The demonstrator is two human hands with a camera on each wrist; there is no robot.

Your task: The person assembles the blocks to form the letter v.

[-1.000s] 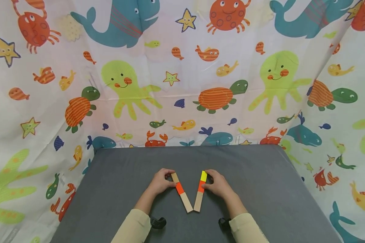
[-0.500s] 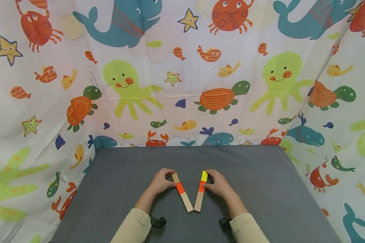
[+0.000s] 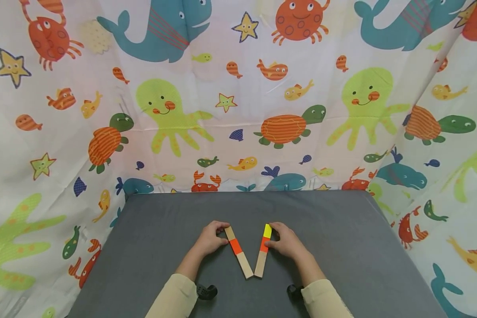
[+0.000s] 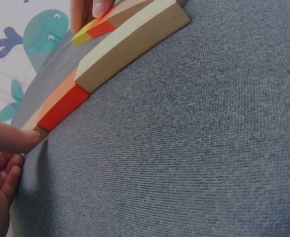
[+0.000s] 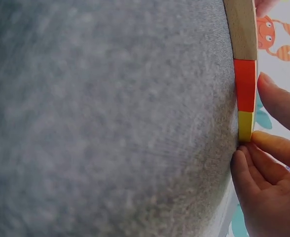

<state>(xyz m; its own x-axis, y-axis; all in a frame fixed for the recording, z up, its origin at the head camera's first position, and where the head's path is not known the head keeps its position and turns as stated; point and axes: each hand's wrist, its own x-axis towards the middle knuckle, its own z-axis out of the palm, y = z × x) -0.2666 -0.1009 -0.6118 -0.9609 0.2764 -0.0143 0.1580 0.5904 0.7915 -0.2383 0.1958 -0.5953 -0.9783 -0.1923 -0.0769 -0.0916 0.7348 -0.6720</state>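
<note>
Two rows of wooden blocks lie on the grey cloth in a V, their near ends meeting. In the left row are a short plain block [image 3: 230, 233], an orange block [image 3: 236, 247] and a long plain block [image 3: 244, 265]. The right row has a yellow block [image 3: 267, 230], an orange-red block [image 5: 245, 85] and another long plain block [image 3: 260, 264]. My left hand [image 3: 209, 239] touches the far part of its row, thumb beside the short plain block. With fingertips at the yellow block's end, my right hand [image 3: 287, 240] keeps its thumb beside the orange-red one.
A grey cloth [image 3: 175, 212] covers the table. Behind it and along both sides hangs a white curtain [image 3: 238, 150] printed with sea animals. Dark wrist devices, one at the left [image 3: 206, 292] and one at the right [image 3: 294, 292], sit by the cream sleeves.
My left thumb has drawn slightly back from its row. The blocks and my right hand look the same, while the curtain at the right has swayed.
</note>
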